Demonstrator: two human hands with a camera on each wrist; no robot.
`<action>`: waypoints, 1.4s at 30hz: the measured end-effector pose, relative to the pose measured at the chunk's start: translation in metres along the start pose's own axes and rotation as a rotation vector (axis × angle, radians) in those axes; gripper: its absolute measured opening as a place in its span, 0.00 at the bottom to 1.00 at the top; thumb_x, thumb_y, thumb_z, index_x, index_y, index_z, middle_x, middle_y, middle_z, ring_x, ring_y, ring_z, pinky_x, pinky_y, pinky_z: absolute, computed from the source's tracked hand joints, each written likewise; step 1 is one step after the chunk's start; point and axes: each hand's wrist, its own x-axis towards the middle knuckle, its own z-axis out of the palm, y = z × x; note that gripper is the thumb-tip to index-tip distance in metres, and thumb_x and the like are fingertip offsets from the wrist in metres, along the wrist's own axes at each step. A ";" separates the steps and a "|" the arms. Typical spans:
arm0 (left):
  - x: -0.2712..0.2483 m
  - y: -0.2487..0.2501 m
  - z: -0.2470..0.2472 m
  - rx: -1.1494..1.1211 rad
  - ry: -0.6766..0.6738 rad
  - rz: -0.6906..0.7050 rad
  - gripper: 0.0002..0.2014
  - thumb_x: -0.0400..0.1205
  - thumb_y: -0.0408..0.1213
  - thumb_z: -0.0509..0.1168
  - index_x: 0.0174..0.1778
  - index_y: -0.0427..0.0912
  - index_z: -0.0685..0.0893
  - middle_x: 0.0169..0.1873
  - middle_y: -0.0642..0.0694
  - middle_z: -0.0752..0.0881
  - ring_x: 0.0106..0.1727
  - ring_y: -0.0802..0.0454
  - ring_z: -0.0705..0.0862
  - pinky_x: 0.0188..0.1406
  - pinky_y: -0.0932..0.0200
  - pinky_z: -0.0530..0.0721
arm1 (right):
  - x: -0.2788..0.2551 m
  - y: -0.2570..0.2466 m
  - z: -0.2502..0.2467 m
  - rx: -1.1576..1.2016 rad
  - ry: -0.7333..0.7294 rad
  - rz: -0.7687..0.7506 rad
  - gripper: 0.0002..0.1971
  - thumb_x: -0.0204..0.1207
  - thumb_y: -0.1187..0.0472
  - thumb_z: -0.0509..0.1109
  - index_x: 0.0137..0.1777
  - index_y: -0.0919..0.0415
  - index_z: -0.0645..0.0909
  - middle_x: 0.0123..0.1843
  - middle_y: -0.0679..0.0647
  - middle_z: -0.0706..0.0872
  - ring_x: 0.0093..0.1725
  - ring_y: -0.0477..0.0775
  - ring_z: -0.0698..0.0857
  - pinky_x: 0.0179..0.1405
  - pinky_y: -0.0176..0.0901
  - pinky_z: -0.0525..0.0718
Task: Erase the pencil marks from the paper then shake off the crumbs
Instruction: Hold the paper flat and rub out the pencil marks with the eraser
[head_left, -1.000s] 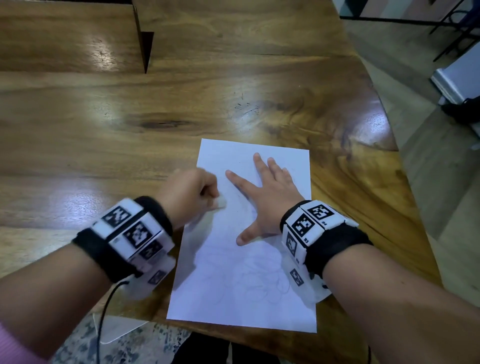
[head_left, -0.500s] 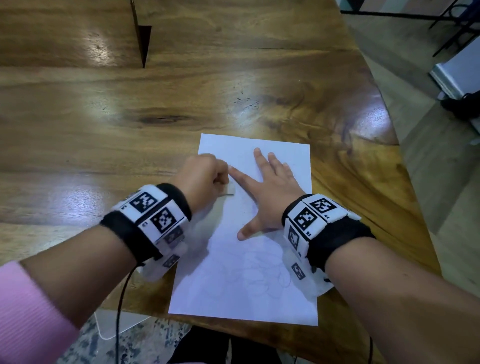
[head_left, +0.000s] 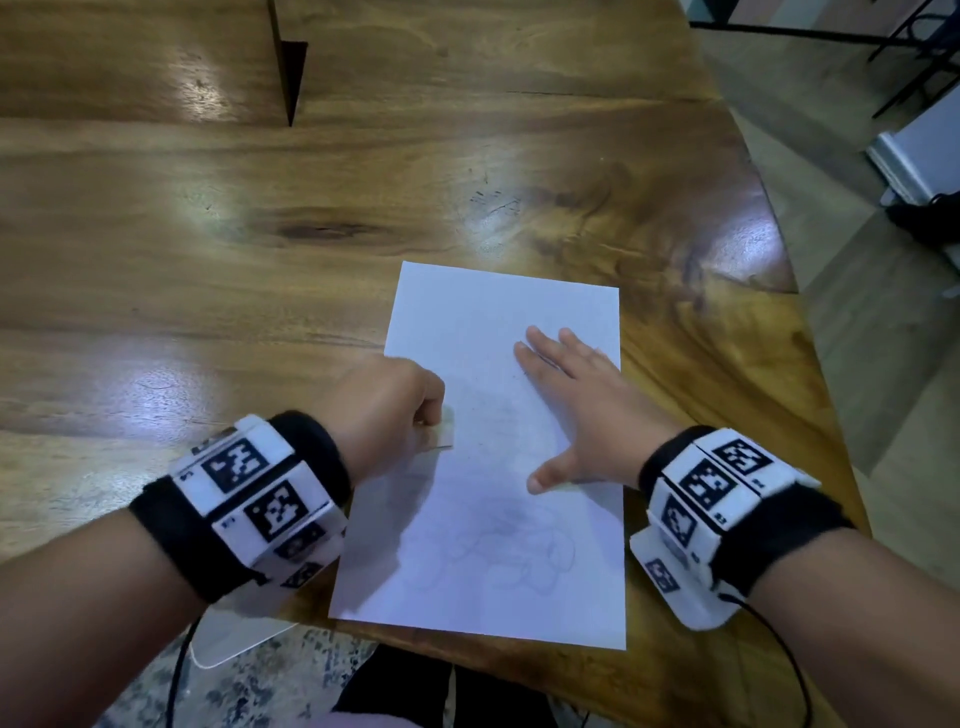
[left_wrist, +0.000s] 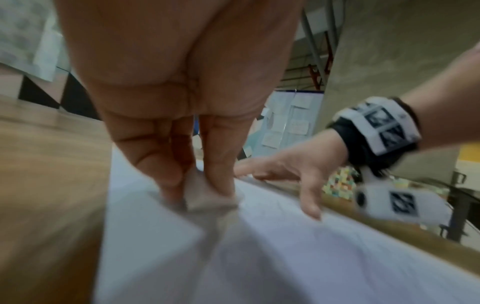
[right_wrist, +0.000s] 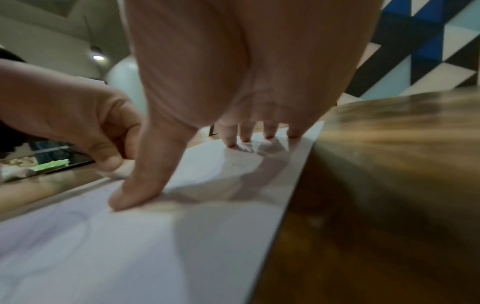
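A white sheet of paper (head_left: 483, 587) lies near the table's front edge, with faint pencil marks (head_left: 514, 556) on its lower half. My left hand (head_left: 387, 410) pinches a small pale eraser (head_left: 441, 431) and holds it down on the paper's left side; the left wrist view shows the eraser (left_wrist: 205, 197) squeezed between thumb and fingers against the paper (left_wrist: 285, 257). On the sheet's right side my right hand (head_left: 582, 410) lies flat with fingers spread, and its thumb and fingertips press the paper (right_wrist: 130, 257) in the right wrist view.
The wooden table (head_left: 260, 291) stretches far to the left and back, with a dark notch (head_left: 288, 78) at the rear. Its curved right edge drops to the floor (head_left: 883, 364). A white board (head_left: 234, 644) sits below the front edge.
My left hand with the eraser has slid back toward me along the paper's left side. My right hand has shifted to the right edge of the sheet, still flat.
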 end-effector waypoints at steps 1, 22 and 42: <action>0.005 0.003 -0.005 -0.011 -0.018 -0.015 0.10 0.69 0.31 0.70 0.27 0.49 0.79 0.23 0.57 0.75 0.32 0.52 0.76 0.30 0.63 0.71 | -0.001 0.000 0.001 0.011 0.010 -0.007 0.64 0.59 0.38 0.79 0.83 0.47 0.35 0.83 0.41 0.31 0.82 0.46 0.30 0.81 0.45 0.35; 0.033 0.029 0.000 -0.070 0.052 0.133 0.02 0.71 0.28 0.67 0.35 0.36 0.85 0.31 0.48 0.79 0.36 0.50 0.75 0.23 0.72 0.63 | 0.001 0.003 0.005 0.009 0.030 -0.025 0.64 0.59 0.35 0.78 0.83 0.47 0.34 0.83 0.41 0.30 0.82 0.47 0.30 0.78 0.44 0.32; 0.035 0.041 0.010 -0.048 0.066 0.159 0.03 0.74 0.30 0.64 0.40 0.37 0.82 0.31 0.50 0.74 0.38 0.49 0.73 0.33 0.62 0.63 | 0.002 0.004 0.008 0.019 0.048 -0.031 0.64 0.58 0.36 0.79 0.83 0.48 0.35 0.83 0.42 0.30 0.82 0.48 0.29 0.78 0.45 0.32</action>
